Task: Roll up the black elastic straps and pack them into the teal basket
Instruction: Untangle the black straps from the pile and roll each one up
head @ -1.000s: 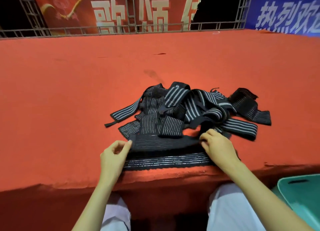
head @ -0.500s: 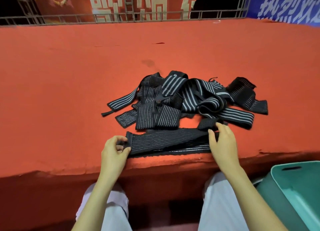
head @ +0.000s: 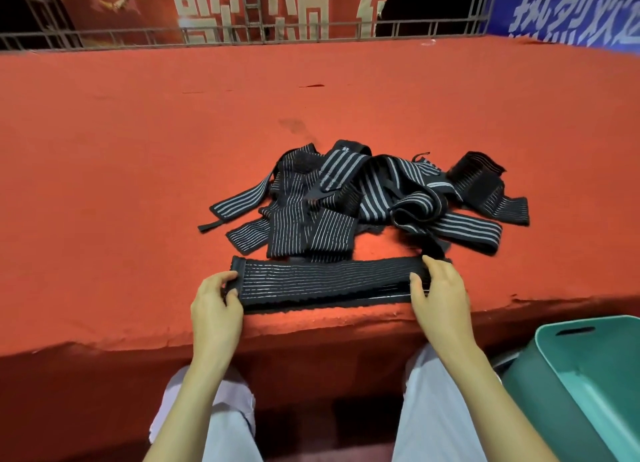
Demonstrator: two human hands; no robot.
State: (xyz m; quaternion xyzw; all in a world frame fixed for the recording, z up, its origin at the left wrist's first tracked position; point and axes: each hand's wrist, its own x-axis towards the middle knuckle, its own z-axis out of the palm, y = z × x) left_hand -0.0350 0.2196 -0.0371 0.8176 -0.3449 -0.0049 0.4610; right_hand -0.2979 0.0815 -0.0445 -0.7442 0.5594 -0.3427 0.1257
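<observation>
A black elastic strap (head: pixel 322 283) with thin grey lines lies stretched flat along the near edge of the red-covered platform (head: pixel 138 150). My left hand (head: pixel 214 306) pinches its left end between thumb and fingers. My right hand (head: pixel 440 295) grips its right end, thumb on top. Behind it sits a tangled pile of black striped straps (head: pixel 363 198), touching the flat strap's far edge. The teal basket (head: pixel 595 368) stands low at the lower right, beside my right forearm, only partly in frame.
The platform's front edge (head: pixel 311 333) drops off just below the held strap, above my knees in pale trousers (head: pixel 426 420). A metal truss railing (head: pixel 242 36) and red and blue banners line the far side.
The strap between my hands has been pulled flat and straight, clear of the pile. Both hands have shifted slightly along the near edge, holding its two ends.
</observation>
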